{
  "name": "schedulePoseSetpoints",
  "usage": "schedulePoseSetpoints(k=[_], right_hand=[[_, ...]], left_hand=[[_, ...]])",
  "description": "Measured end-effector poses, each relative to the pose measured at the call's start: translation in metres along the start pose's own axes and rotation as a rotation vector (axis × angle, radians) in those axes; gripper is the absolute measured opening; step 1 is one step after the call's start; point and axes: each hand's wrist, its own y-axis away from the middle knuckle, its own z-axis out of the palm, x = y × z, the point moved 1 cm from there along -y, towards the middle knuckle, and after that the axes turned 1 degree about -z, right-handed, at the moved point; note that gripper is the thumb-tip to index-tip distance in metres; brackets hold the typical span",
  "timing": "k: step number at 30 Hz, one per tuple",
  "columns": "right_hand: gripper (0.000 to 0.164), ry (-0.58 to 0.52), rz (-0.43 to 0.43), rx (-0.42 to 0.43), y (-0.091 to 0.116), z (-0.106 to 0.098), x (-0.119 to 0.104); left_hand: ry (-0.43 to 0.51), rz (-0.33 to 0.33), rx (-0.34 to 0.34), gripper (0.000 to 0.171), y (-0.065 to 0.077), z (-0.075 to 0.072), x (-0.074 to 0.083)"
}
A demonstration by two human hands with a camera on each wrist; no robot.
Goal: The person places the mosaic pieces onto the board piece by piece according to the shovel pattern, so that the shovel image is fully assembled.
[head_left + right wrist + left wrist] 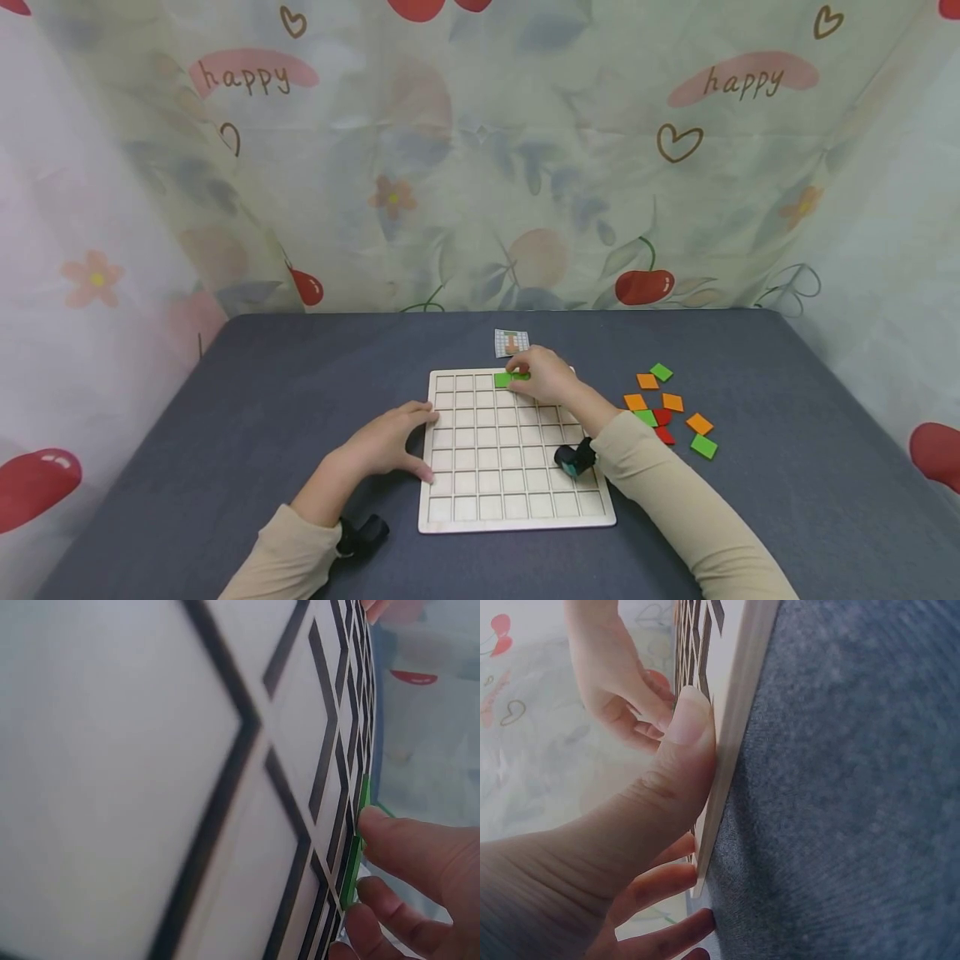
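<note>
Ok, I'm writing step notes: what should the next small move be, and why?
Probably the right hand should gently press down the green tile at its fingertips. That tile is at the far row of the board, beside another green tile; whether it sits flush is hard to tell. The left hand touches the board's left edge, which may help steady it.

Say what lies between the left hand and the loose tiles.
The white grid board and, crossing its right edge, the right forearm; the head view shows this.

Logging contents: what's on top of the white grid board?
On the board: two green tiles along its far row, by the right hand. Cells behind that hand and wrist camera are hidden.
</note>
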Motion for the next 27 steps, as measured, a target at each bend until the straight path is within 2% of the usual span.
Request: schedulePoseSetpoints(k=[6,12,17,27], right_hand=[[0.029,-0.060,0.042,-0.004,0.006,-0.008,0.002],[0.030,-0.155,0.031,0.028,0.020,-0.030,0.015],[0.028,-0.150,0.046,0.078,0.030,-0.048,0.042],[0.032,-0.123,0.211,0.158,0.058,-0.072,0.101]], left_hand=[[0.000,-0.003,-0.008,0.087,-0.001,-0.002,0.001],[0.005,0.006,-0.009,0.088,0.000,-0.003,0.000],[0.012,0.008,-0.010,0.088,-0.001,-0.005,0.001],[0.015,0.004,-0.011,0.087,-0.001,-0.006,0.002]])
